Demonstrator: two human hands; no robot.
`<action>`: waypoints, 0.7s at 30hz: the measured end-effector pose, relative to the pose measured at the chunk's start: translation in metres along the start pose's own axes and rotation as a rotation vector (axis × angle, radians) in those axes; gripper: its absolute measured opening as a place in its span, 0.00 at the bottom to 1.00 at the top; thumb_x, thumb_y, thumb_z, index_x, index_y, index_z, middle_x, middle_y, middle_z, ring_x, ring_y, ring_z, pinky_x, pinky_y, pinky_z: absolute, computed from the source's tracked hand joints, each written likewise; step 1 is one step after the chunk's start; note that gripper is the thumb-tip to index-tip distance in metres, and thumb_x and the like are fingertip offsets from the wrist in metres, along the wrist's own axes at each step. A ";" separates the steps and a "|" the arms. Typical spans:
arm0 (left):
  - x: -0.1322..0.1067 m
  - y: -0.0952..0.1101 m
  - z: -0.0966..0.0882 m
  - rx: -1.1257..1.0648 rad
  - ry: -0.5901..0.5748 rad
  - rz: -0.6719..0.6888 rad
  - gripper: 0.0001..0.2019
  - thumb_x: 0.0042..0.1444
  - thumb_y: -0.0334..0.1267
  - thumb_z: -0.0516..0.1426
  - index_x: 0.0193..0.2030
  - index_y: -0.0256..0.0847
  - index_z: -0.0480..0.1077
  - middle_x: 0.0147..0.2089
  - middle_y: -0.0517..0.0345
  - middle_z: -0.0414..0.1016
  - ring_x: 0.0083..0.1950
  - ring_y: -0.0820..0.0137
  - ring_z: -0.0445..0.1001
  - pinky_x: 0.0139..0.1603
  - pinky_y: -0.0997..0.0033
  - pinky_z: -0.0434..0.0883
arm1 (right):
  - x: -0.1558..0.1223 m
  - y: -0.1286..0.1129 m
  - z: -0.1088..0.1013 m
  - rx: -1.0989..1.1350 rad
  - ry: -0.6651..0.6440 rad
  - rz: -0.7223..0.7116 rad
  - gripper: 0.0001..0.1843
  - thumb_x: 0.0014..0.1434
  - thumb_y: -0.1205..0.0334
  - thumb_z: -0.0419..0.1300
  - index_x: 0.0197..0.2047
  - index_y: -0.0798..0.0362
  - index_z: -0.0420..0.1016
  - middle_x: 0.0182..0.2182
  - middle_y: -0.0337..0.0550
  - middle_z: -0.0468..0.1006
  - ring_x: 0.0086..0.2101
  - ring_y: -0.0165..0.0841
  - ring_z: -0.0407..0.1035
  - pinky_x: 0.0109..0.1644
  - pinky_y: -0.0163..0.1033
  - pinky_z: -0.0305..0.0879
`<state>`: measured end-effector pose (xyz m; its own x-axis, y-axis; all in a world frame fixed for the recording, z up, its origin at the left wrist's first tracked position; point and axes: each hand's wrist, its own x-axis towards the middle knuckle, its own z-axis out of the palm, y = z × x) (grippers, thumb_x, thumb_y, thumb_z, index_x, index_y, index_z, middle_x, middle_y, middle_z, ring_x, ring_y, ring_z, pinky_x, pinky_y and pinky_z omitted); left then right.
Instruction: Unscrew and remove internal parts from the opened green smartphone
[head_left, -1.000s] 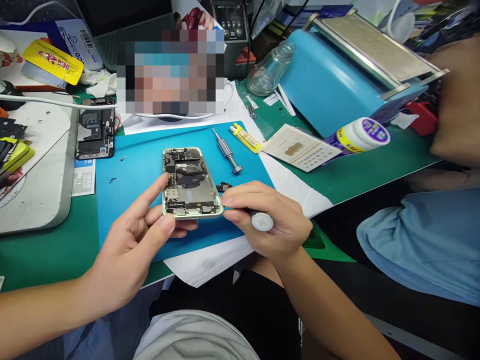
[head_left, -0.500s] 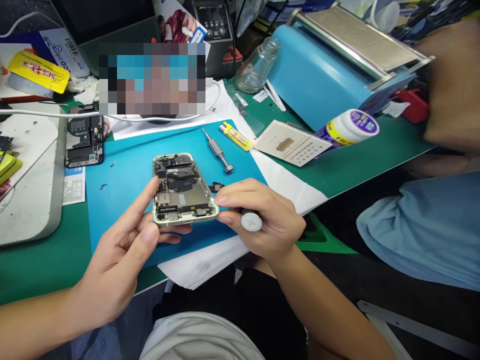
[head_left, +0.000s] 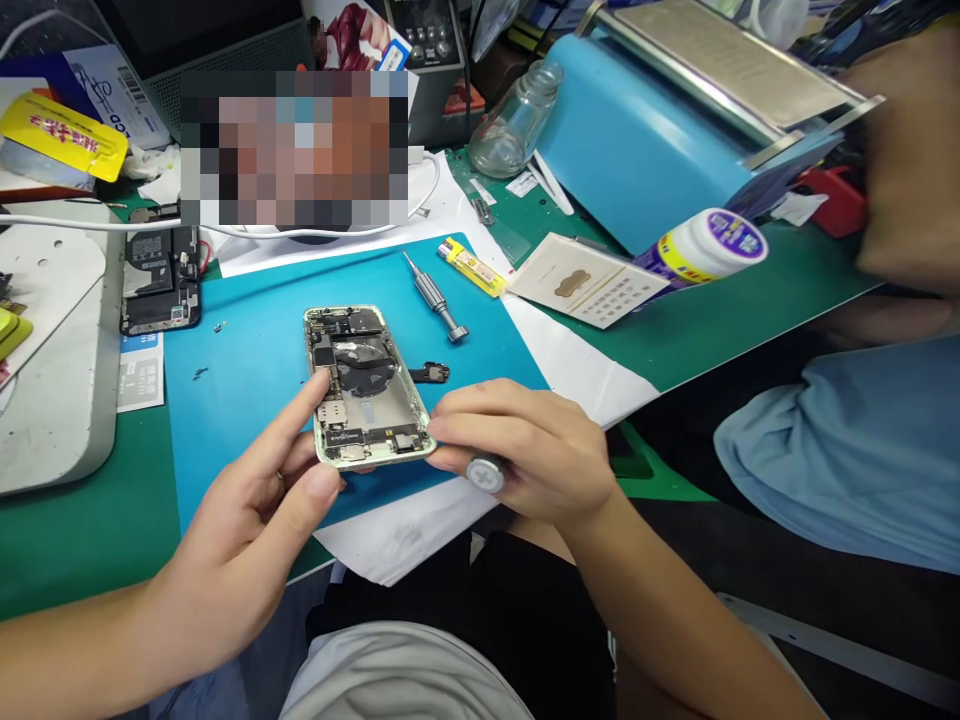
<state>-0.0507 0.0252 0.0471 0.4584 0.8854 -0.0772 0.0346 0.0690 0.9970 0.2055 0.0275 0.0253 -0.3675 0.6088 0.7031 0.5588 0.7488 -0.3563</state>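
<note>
An opened phone [head_left: 375, 400], its inner parts and metal frame showing, is tilted over the blue mat [head_left: 247, 340]. My left hand [head_left: 247, 520] grips its left edge, forefinger along the side and thumb at the lower left corner. At the lower right corner, the fingertips of my right hand [head_left: 525, 445] pinch the frame. The same hand has a screwdriver [head_left: 486, 474] tucked in its fingers, with only the round grey handle end showing; its tip is hidden. A second screwdriver [head_left: 435, 298] lies on the mat beyond. Beside the phone rests a small black part [head_left: 432, 373].
Another opened phone [head_left: 161, 275] lies at the left by a white device [head_left: 67, 400]. Tiny screws [head_left: 199, 374] dot the mat. A yellow tube-like pack [head_left: 471, 267], a card [head_left: 585, 280], a white bottle [head_left: 712, 245], a glass jar [head_left: 517, 120] and a blue machine [head_left: 630, 140] stand rightward. Another person's sleeve [head_left: 862, 440] is at right.
The phone has come down and tilted, its lower edge nearer me. Both hands moved with it, and the screwdriver end shifted slightly left and down.
</note>
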 end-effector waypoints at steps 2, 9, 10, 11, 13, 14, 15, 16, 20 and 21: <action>-0.002 -0.001 -0.003 0.146 -0.055 -0.008 0.27 0.74 0.45 0.56 0.77 0.66 0.58 0.54 0.60 0.82 0.50 0.69 0.82 0.51 0.72 0.82 | -0.003 0.000 -0.007 -0.081 -0.094 -0.048 0.04 0.74 0.66 0.59 0.45 0.54 0.76 0.36 0.45 0.84 0.35 0.29 0.79 0.35 0.32 0.71; -0.006 0.002 -0.008 0.446 -0.204 0.041 0.29 0.74 0.41 0.56 0.78 0.61 0.55 0.46 0.60 0.80 0.45 0.71 0.79 0.48 0.76 0.79 | -0.008 0.004 -0.011 -0.183 -0.207 -0.236 0.13 0.73 0.71 0.50 0.46 0.60 0.77 0.35 0.47 0.86 0.24 0.30 0.71 0.24 0.39 0.61; -0.007 0.002 -0.007 0.439 -0.204 0.047 0.28 0.74 0.40 0.55 0.77 0.59 0.56 0.41 0.62 0.78 0.41 0.74 0.77 0.44 0.79 0.78 | -0.008 0.004 -0.011 -0.193 -0.204 -0.249 0.13 0.73 0.71 0.50 0.45 0.61 0.77 0.35 0.47 0.86 0.24 0.30 0.70 0.24 0.39 0.60; -0.007 0.002 -0.006 0.427 -0.204 0.055 0.26 0.74 0.39 0.55 0.76 0.57 0.58 0.38 0.63 0.75 0.37 0.75 0.75 0.41 0.81 0.76 | -0.009 0.004 -0.011 -0.202 -0.203 -0.259 0.14 0.73 0.71 0.50 0.45 0.61 0.78 0.35 0.48 0.86 0.24 0.30 0.70 0.24 0.39 0.59; -0.008 0.003 -0.005 0.427 -0.195 0.062 0.23 0.74 0.38 0.54 0.74 0.54 0.60 0.35 0.65 0.71 0.34 0.77 0.72 0.36 0.82 0.74 | -0.008 0.004 -0.011 -0.210 -0.209 -0.264 0.15 0.73 0.71 0.49 0.44 0.61 0.78 0.34 0.47 0.86 0.24 0.30 0.69 0.24 0.39 0.59; -0.009 0.003 -0.005 0.437 -0.191 0.075 0.22 0.74 0.37 0.54 0.72 0.53 0.61 0.34 0.66 0.70 0.32 0.78 0.71 0.35 0.82 0.72 | -0.008 0.004 -0.011 -0.213 -0.220 -0.265 0.15 0.73 0.71 0.49 0.44 0.61 0.78 0.34 0.47 0.86 0.24 0.30 0.69 0.24 0.39 0.58; -0.009 0.004 -0.005 0.456 -0.183 0.094 0.21 0.74 0.35 0.54 0.71 0.52 0.62 0.34 0.66 0.69 0.31 0.78 0.71 0.34 0.82 0.71 | -0.007 0.004 -0.012 -0.218 -0.237 -0.268 0.15 0.73 0.71 0.49 0.43 0.61 0.78 0.34 0.47 0.86 0.24 0.30 0.69 0.24 0.39 0.58; -0.009 0.004 -0.005 0.482 -0.183 0.124 0.20 0.73 0.34 0.54 0.69 0.51 0.64 0.33 0.67 0.69 0.31 0.78 0.70 0.33 0.81 0.70 | -0.007 0.003 -0.012 -0.223 -0.249 -0.272 0.15 0.72 0.71 0.49 0.43 0.61 0.78 0.34 0.47 0.86 0.24 0.30 0.69 0.24 0.39 0.57; -0.007 0.007 -0.006 0.648 -0.255 0.342 0.14 0.70 0.28 0.55 0.59 0.43 0.70 0.32 0.64 0.70 0.31 0.75 0.68 0.31 0.74 0.66 | -0.004 0.003 -0.014 -0.255 -0.321 -0.276 0.13 0.71 0.72 0.52 0.42 0.59 0.79 0.34 0.43 0.85 0.25 0.30 0.67 0.24 0.38 0.55; -0.006 0.007 -0.006 0.707 -0.285 0.402 0.14 0.69 0.28 0.55 0.58 0.41 0.70 0.32 0.63 0.70 0.31 0.73 0.67 0.31 0.71 0.64 | -0.003 0.004 -0.014 -0.257 -0.340 -0.272 0.13 0.72 0.72 0.53 0.42 0.59 0.79 0.34 0.42 0.85 0.25 0.29 0.67 0.24 0.38 0.55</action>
<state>-0.0584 0.0227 0.0550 0.7564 0.6256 0.1909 0.3231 -0.6111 0.7226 0.2191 0.0245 0.0302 -0.7229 0.4831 0.4940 0.5580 0.8298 0.0051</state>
